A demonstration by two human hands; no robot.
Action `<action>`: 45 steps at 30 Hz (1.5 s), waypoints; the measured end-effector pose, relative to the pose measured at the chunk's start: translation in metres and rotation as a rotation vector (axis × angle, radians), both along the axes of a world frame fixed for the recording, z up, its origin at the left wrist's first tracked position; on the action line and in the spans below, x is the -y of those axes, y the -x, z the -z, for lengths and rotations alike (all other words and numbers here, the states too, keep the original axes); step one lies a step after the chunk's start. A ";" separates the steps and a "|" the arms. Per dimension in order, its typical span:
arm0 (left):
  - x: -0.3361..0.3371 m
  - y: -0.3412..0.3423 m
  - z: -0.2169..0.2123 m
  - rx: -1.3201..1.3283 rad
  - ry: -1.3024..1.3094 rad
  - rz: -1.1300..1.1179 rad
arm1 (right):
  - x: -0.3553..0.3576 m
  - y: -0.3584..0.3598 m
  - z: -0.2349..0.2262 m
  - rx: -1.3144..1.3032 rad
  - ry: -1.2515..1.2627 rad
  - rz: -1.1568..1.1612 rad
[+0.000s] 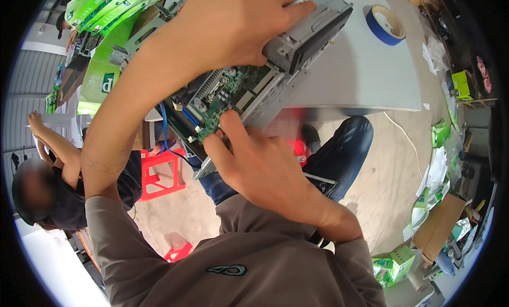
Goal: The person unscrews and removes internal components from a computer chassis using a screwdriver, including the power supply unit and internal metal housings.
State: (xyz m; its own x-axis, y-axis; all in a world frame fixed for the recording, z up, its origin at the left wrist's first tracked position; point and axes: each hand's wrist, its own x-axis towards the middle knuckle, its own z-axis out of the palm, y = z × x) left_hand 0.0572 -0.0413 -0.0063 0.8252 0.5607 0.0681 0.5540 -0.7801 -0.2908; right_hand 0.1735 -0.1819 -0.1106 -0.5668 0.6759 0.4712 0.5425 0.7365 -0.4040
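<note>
An opened desktop computer case is tilted over the table's near edge, above my lap. Its green circuit board shows between my arms. At the top, my left hand reaches across and grips the grey metal drive cage, fingers over its upper side. My right hand is at the near end of the board, thumb and forefinger closed together by some small white connectors. Whatever lies between those fingertips is hidden. Next to them a blue cable loops down out of the case.
A blue roll of tape rests on the white table. Green packaging bags lie at the left. Another person sits left, near a red stool. Cardboard and plastic litter the right side. A white cord crosses the floor.
</note>
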 end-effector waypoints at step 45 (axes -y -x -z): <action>-0.048 0.106 0.028 0.374 -0.097 -0.355 | -0.107 -0.064 -0.011 -0.070 -0.200 0.284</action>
